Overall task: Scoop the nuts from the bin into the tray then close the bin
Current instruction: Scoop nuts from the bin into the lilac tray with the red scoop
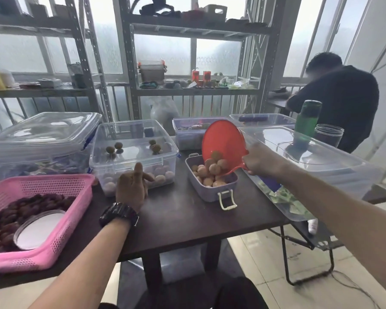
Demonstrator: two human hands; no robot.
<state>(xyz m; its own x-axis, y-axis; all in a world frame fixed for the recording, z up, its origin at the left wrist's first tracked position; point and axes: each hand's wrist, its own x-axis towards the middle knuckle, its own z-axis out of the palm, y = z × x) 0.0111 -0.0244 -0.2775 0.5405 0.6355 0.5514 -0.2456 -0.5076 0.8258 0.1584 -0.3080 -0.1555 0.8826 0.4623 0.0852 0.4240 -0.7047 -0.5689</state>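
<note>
My right hand (261,160) grips the handle of a red scoop (223,141), tilted down over a small lavender tray (212,194). Brown nuts (214,168) slide from the scoop onto the pile in the tray. Left of the tray stands a clear plastic bin (134,139) with no lid on it; several pale round nuts lie at its bottom and a few darker ones show near its back. My left hand (132,186) hovers in front of that bin, fingers loosely spread, holding nothing.
A pink basket (60,221) with dark fruit and a round lid sits at the left front. Lidded clear bins (40,132) stand at left and right, with a green bottle (308,121) on the right one. A person (343,97) stands at back right. Shelves rise behind.
</note>
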